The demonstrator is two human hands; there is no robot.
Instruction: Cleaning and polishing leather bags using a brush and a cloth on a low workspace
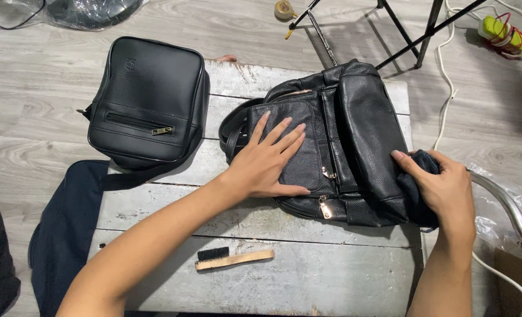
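The left hand [267, 161] lies flat, fingers spread, on the front pocket of a black pebbled-leather backpack [355, 123] resting on a whitewashed plank table [308, 276]. The right hand [446, 188] grips what seems a dark cloth [419, 176] against the backpack's side. Nearby lie a wooden-handled brush [233, 258] and a smooth black leather bag [146, 100].
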